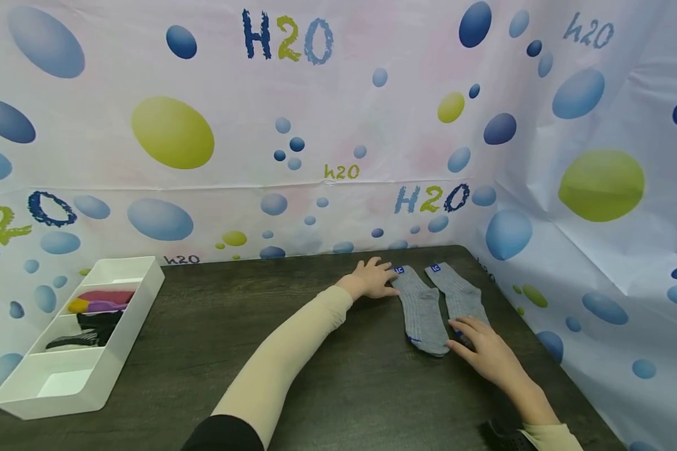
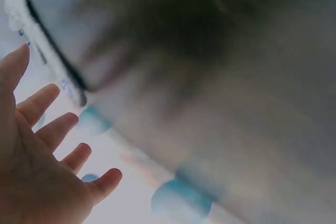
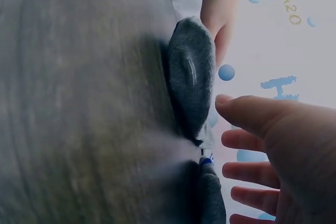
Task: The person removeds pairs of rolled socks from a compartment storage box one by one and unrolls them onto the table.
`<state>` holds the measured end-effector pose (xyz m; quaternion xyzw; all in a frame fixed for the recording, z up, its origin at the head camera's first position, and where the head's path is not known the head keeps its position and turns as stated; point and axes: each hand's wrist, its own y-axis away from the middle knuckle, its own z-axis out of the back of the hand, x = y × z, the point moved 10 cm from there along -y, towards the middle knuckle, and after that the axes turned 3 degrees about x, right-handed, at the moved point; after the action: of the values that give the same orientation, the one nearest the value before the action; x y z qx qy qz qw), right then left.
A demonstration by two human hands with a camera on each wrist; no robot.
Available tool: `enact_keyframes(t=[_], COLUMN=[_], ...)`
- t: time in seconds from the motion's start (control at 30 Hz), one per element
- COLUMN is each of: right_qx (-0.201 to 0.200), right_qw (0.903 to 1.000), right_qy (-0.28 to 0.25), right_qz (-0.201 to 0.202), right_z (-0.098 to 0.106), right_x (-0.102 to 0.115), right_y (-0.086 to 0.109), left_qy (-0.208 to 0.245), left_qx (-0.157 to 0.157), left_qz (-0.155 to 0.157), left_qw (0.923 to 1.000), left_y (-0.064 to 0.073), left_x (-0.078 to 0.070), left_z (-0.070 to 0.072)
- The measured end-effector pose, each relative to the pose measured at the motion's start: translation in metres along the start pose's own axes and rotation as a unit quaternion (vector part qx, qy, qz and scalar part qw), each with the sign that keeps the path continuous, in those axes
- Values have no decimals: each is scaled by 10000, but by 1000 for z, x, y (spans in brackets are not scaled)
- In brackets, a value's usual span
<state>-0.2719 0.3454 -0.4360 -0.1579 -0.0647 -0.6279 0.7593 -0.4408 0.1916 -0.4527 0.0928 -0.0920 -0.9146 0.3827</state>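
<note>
White tray is standing at frame left; left hand, right of centre, is lying wide-fingered at the cuff of the left grey sock, gripping nothing; right grey sock is lying alongside; right hand, fingers loosely extended, is partly covering its toe. Judged step: straightening socks; next move is probably needing light pinches

Head view, clock read from frame centre. Back wall: white sheeting printed with blue and green bubbles, dark-and-green "H2O" lettering near 12; horizontal crease below it. Large green oval at 10. Side wall at 3: same print, bluish tint, wrinkled. Table: dark wood grain, spanning 4 to 8, far edge meeting the back wall. Light soft, diffuse.
</note>
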Motion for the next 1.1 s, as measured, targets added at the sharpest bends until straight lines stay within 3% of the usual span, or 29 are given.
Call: enact_keyframes(t=[0.1, 0.3, 0.53, 0.8, 1.1], right_qx=[-103, -311, -619, -1132, -955], right_qw=[9999, 9994, 9972, 9870, 9800], right_qy=[-10, 0, 83, 103, 200], right_qz=[35, 182, 406, 1133, 1735], right_z=[5, 12, 28, 37, 22], right_x=[1, 7, 22, 56, 106], right_y=[0, -7, -5, -13, -40], left_qy=[-92, -163, -354, -196, 206], left_qx=[-130, -463, -709, -1076, -1776], left_qz=[-125, -112, -274, -203, 97], left_qw=[9998, 9987, 9965, 9938, 9838], left_y=[12, 57, 106, 160, 233], left_x=[5, 24, 25, 39, 62], left_z=[8, 26, 36, 37, 35])
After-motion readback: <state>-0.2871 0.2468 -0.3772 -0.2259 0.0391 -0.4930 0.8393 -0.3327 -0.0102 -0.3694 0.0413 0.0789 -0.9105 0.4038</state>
